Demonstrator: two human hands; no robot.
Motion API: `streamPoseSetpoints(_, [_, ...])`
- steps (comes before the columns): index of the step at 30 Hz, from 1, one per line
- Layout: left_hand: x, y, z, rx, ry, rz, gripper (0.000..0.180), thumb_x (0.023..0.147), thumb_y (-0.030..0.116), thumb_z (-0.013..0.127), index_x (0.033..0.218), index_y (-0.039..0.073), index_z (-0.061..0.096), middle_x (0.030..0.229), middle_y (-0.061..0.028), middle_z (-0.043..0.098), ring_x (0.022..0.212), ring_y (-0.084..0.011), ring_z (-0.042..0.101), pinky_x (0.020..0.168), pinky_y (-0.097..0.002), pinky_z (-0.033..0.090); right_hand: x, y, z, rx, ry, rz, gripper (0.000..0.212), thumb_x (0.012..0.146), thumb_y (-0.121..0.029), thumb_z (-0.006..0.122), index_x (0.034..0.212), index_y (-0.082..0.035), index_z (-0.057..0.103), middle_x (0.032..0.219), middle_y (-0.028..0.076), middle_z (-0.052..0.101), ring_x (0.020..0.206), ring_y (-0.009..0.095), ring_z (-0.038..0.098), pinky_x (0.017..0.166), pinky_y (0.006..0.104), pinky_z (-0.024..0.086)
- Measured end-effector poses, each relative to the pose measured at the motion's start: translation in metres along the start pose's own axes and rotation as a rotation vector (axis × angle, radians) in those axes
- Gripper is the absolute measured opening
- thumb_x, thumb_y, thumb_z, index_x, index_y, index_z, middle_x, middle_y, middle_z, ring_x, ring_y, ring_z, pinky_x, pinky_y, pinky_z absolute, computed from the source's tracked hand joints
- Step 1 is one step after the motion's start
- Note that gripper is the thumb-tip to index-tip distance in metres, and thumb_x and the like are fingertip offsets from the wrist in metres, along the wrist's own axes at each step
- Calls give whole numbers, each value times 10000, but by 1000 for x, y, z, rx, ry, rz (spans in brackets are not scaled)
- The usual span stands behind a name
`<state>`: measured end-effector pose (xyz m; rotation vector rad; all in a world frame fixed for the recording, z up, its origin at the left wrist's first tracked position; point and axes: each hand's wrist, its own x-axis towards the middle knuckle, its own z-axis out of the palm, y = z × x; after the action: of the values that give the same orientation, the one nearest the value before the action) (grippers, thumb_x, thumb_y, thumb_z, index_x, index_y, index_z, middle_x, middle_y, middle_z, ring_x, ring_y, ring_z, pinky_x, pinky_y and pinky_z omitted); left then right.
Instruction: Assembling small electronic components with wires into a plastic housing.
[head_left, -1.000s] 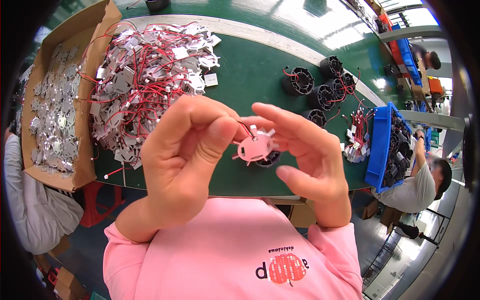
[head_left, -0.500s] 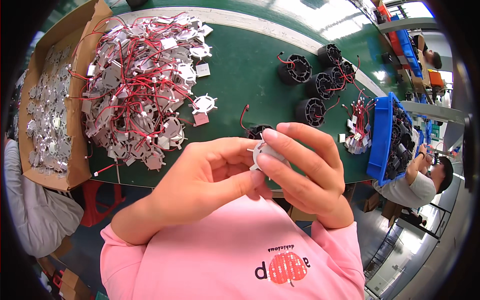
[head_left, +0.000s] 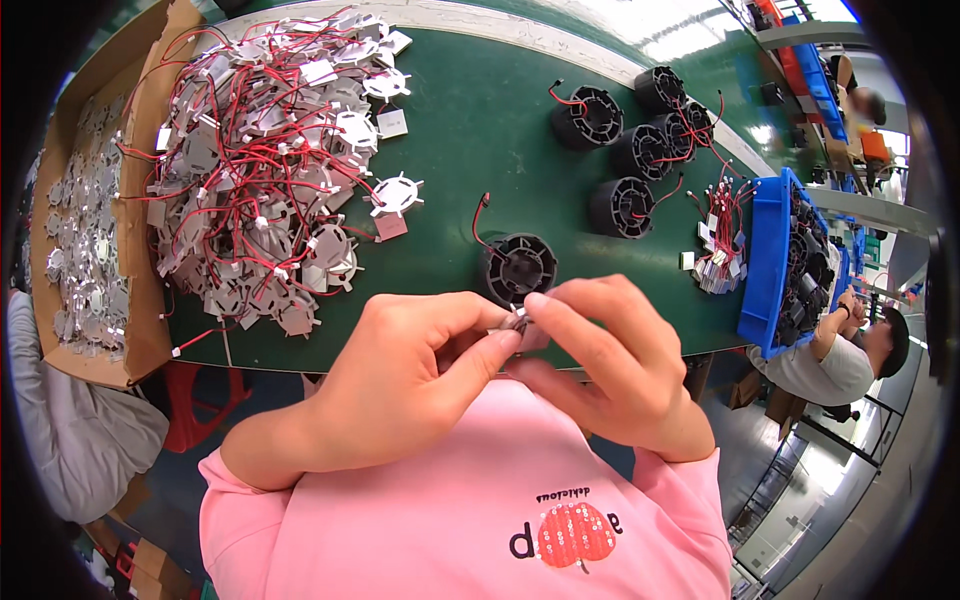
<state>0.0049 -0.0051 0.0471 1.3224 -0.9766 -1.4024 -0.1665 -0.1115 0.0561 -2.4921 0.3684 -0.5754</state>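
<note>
We take the black round housing (head_left: 520, 268), which sits near the front edge of the green table (head_left: 470, 150), as our landmark. Just in front of it, over the table's edge, our two hands meet: the left hand (head_left: 400, 385) and the right hand (head_left: 610, 370) close their fingertips from either side on a small grey part (head_left: 517, 322), pinched between thumb and forefinger of each. So little of the part shows between the fingers that we cannot tell its shape; it is held right below the housing, close to its lower rim, though we cannot tell whether it touches it. A red wire (head_left: 478, 222) with a dark plug rises from the housing's left side. Well to the left of the housing lies a large heap of silvery star-shaped plates (head_left: 260, 180) tangled with red leads, and one single plate (head_left: 396, 194) lies apart between the heap and the housing. Farther left again, at the table's end, an open cardboard box (head_left: 140, 330) holds more silvery pieces. Behind the housing and to the right stand four more black housings (head_left: 630, 140) in a loose group. To the right of the housing lies a small bundle of wired pieces (head_left: 715, 250), just beside a blue bin (head_left: 765, 260) filled with dark parts. Beyond the bin another person (head_left: 850, 355) sits at work.
</note>
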Motion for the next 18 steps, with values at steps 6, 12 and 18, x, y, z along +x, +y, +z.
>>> streamPoseSetpoints(6, [6, -10, 3, 70, -20, 28, 127, 866, -30, 585, 952, -26, 679, 739, -27, 636, 579, -77, 464, 523, -195, 370, -8, -7, 0, -23, -10, 158, 423, 643, 57, 752, 1053, 5, 659, 935, 100, 634, 708, 177, 574, 623, 261, 495])
streamPoseSetpoints(12, [29, -15, -13, 747, 204, 471, 263, 775, -54, 626, 1031, -3, 659, 931, -72, 669, 663, -169, 541, 605, -251, 448, 2, 5, 2, -4, 56, 332, 403, 655, 60, 740, 1046, 11, 655, 945, 89, 628, 703, 176, 569, 611, 254, 486])
streamPoseSetpoints(18, [46, -31, -7, 950, 231, 541, 457, 697, -32, 667, 1146, 15, 596, 1107, -107, 643, 761, -246, 592, 685, -318, 493, 10, 16, 10, -60, -3, 338, 397, 652, 53, 742, 1038, 10, 656, 965, 91, 616, 726, 177, 563, 619, 256, 480])
